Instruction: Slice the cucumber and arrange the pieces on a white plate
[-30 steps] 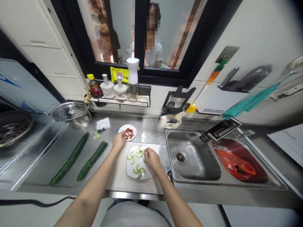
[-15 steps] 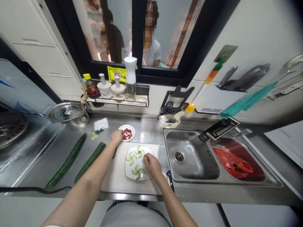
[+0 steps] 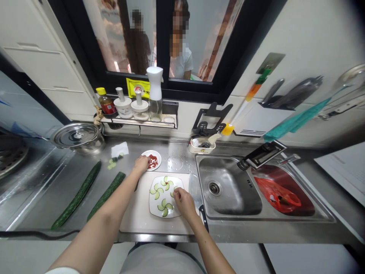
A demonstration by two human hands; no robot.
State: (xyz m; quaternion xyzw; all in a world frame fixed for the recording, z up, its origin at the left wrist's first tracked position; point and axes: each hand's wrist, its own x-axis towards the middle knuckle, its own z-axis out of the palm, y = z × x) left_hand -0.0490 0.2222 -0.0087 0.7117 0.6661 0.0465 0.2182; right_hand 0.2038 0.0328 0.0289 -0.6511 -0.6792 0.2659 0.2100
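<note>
My left hand (image 3: 142,164) reaches over the left edge of a small round white plate (image 3: 159,155) holding small red pieces (image 3: 154,161). Its fingers are bent together at the red pieces, and what they pinch is hidden. On a pale cutting board (image 3: 134,220) lies a squarish white plate (image 3: 155,213) with thin cucumber slices (image 3: 165,207) set out in pinwheels. A red bit shows at the middle of the upper pinwheel. Over this plate's right side is my right hand (image 3: 184,202), its fingertips pinched beside slices partly covered by the hand.
Two cucumbers (image 3: 78,196) lie left of the board. A knife (image 3: 203,219) rests at its right edge, near the sink (image 3: 228,190). A lidded pot (image 3: 81,139) stands at back left. Bottles line a wall shelf (image 3: 137,121). Behind the window is a person (image 3: 182,62).
The whole view has shifted slightly. My left hand has stayed at the red pieces, and my right hand has stayed over the plate's right side with little visible movement.
</note>
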